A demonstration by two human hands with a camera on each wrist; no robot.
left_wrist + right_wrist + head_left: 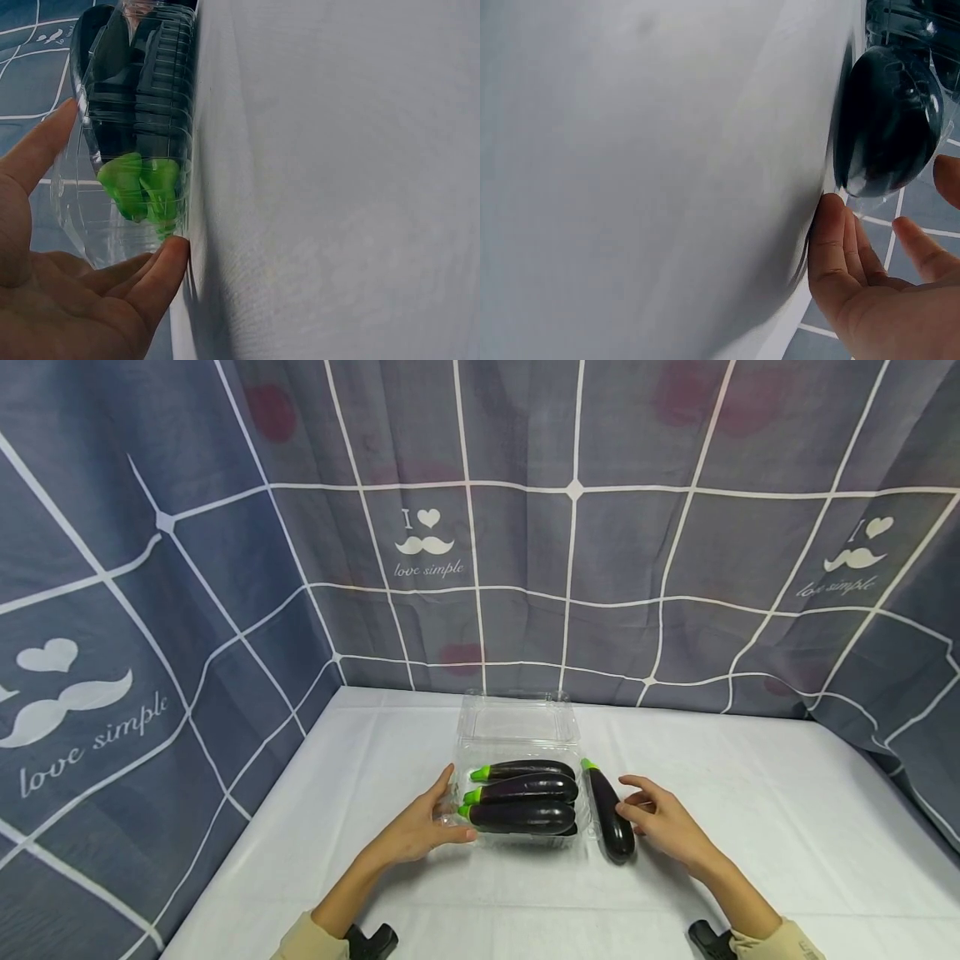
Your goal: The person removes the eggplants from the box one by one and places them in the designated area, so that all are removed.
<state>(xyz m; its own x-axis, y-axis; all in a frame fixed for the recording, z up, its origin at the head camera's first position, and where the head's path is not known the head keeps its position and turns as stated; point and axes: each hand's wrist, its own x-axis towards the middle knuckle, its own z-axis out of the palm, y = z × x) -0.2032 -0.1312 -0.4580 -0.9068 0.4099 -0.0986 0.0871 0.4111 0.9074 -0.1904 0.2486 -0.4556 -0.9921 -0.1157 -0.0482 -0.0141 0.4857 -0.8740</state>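
Note:
A clear plastic clamshell box (517, 727) stands on the table with its lid raised toward the back. Three dark eggplants (525, 816) with green stem ends lie across it, and a dark edge shows beneath the front one. My left hand (420, 827) rests against the box's left side, fingers spread; in the left wrist view its fingertips (176, 251) touch the clear wall. Another eggplant (611, 818) lies lengthwise on the table, right of the box. My right hand (663, 822) hovers at this eggplant's right side, its fingers loosely bent and not closed around it.
A white cloth (750, 802) covers the table. Grey-blue checked curtains (525, 543) hang behind it and along both sides. Dark wrist-worn devices (372, 941) show beneath both sleeves.

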